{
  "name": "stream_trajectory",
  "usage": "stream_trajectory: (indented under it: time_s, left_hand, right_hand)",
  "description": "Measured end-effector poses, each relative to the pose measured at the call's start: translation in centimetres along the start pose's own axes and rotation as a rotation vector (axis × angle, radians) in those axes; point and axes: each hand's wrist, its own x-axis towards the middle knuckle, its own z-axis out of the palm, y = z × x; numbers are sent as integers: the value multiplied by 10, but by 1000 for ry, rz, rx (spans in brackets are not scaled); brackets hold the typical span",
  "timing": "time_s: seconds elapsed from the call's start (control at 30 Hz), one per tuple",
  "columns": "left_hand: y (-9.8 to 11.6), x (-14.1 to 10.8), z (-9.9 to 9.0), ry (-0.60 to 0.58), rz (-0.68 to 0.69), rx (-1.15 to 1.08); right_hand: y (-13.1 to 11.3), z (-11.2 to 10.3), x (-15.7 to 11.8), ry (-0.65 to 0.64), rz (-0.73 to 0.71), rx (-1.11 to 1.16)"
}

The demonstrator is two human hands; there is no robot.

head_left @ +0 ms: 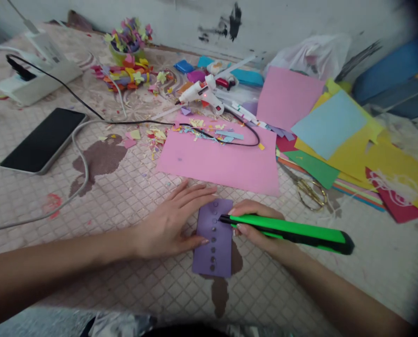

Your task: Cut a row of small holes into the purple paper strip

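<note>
A small purple paper strip (223, 252) lies on the table, with a column of little round marks; the lower ones look like cut holes, the upper ones like drawn circles. My left hand (176, 220) rests flat with fingers spread, its fingertips and thumb on the strip's left side. In my right hand (254, 220) is a green and black utility knife (293, 229), gripped near its front end. The knife's tip touches or hovers just over the strip beside an upper circle; I cannot tell which.
Beyond the strip lies a pink sheet (219, 164) with paper scraps and a black cable. A white glue gun (204, 93) sits behind it. Scissors (310, 192) and coloured papers (331, 124) are at right. A phone (44, 140) and a power strip (37, 82) are at left.
</note>
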Motion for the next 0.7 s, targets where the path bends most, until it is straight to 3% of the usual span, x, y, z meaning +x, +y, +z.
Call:
stream_trajectory:
  time_s: [0.3, 0.7]
  left_hand:
    - [-2, -1, 3, -9, 3, 35]
    - [-3, -1, 3, -22, 7, 46]
  right_hand:
    - [-15, 14, 6, 129, -94, -298]
    - [-10, 14, 3, 99, -97, -300]
